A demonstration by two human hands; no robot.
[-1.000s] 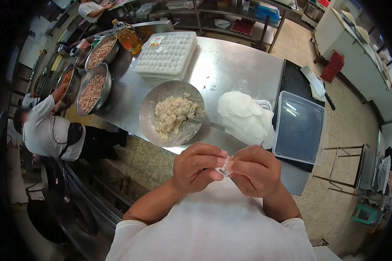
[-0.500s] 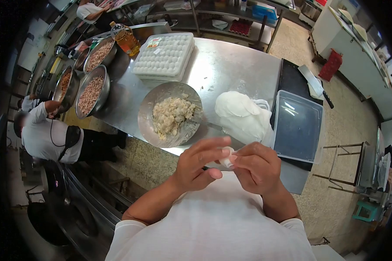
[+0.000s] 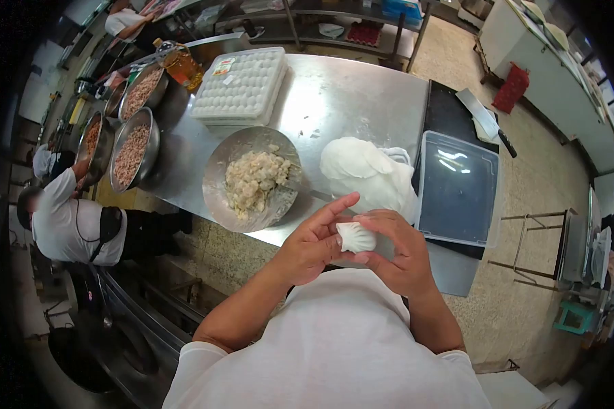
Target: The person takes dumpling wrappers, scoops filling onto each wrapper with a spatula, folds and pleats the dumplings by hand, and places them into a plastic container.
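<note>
Between my hands, above the front edge of the steel table, is a small white pleated dumpling (image 3: 357, 237). My right hand (image 3: 397, 247) grips it from the right, fingers above and thumb below. From the left, my left hand (image 3: 312, 244) presses thumb and fingers against it, with the index finger stretched upward. Just beyond my hands lies a big lump of white dough (image 3: 367, 170), partly on a cloth. Left of the dough sits a steel bowl (image 3: 215, 163) of pale, chunky shrimp-like filling (image 3: 256, 180).
A stacked plastic box of white dumplings (image 3: 239, 85) and an oil bottle (image 3: 179, 67) stand at the back left, beside several bowls of minced filling (image 3: 131, 157). A plastic lid or tray (image 3: 457, 187) and a cleaver (image 3: 481, 116) lie right. A co-worker (image 3: 82, 221) stands left.
The dumpling has turned so its pleated side now faces up to me. My left fingers have closed in against it. The whole view has shifted slightly.
</note>
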